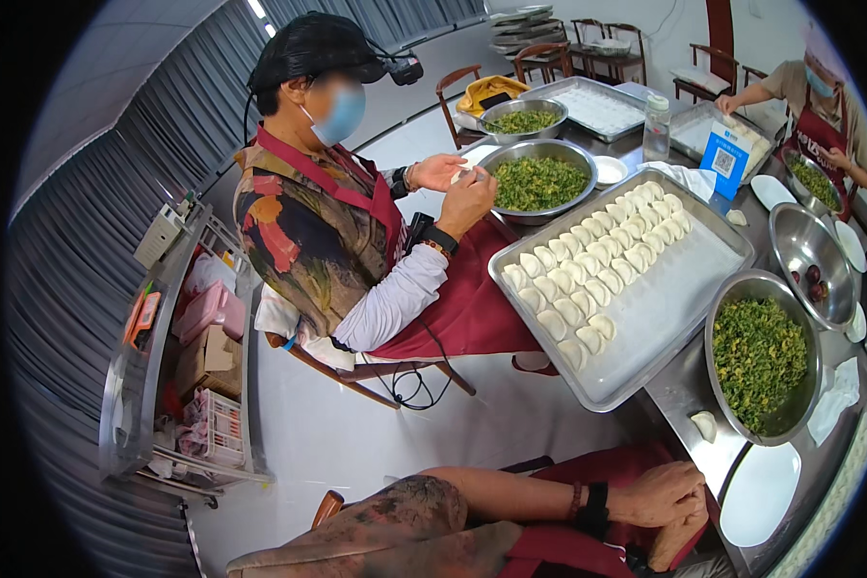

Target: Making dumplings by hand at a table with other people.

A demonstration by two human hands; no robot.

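Observation:
At the lower right my left hand [654,495] is bent over my right hand [683,531], close to the table edge. The fingers are curled and overlap, so whatever may be between them is hidden. Just beyond them lies a white oval plate [762,495]. A single folded dumpling [704,426] rests on the metal table near a steel bowl of chopped green and yellow filling [762,361]. Farther off, a large metal tray [665,339] carries rows of crescent dumplings [596,249].
A co-worker [347,238] in a mask sits alongside, hands raised over a second filling bowl [542,177]. Another person [827,123] works across the table. A steel bowl [813,246] holds dark round items. A blue sign [726,159], water bottle [656,130] and metal cart [180,347] stand around.

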